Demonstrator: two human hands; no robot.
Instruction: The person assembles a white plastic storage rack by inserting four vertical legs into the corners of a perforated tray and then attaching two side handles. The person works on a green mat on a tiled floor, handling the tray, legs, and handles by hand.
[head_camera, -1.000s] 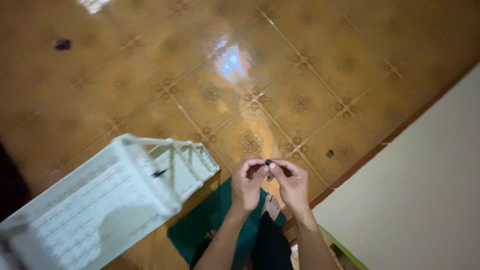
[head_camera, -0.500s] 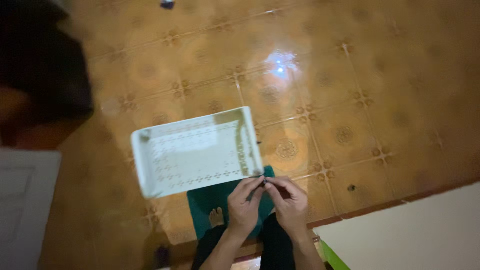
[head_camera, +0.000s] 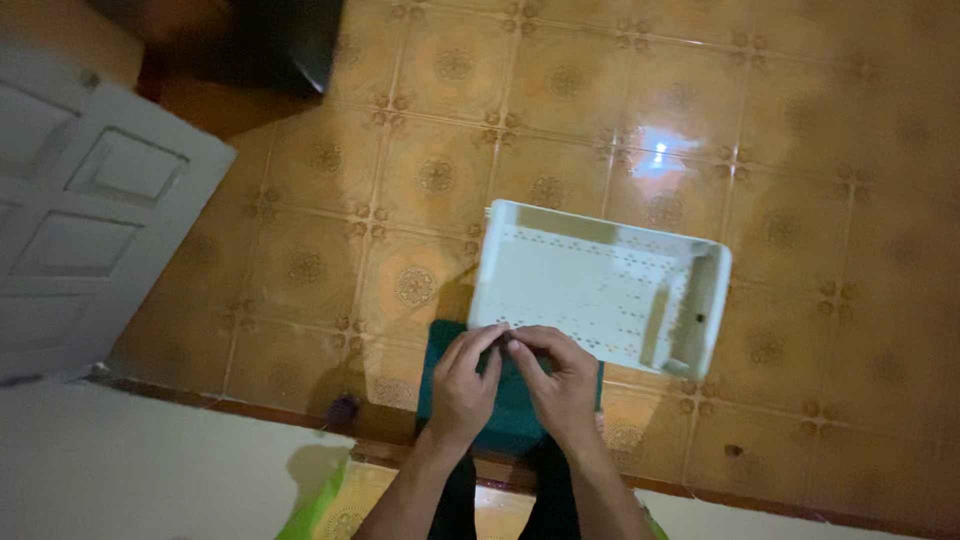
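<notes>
Both hands' grip is pinching something tiny I cannot identify: left hand (head_camera: 462, 385), right hand (head_camera: 560, 385), working steadily over white perforated tray (head_camera: 600, 285).

Perforated white plastic basket (head_camera: 600, 290) (matt) on glossy glazed floor tiles (head_camera: 800, 120)

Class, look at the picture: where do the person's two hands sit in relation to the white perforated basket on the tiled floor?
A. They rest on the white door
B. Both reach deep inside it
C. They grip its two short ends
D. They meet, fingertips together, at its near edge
D: the left hand and right hand meet fingertip to fingertip at the near edge of the white basket, above a dark green cloth.
</notes>
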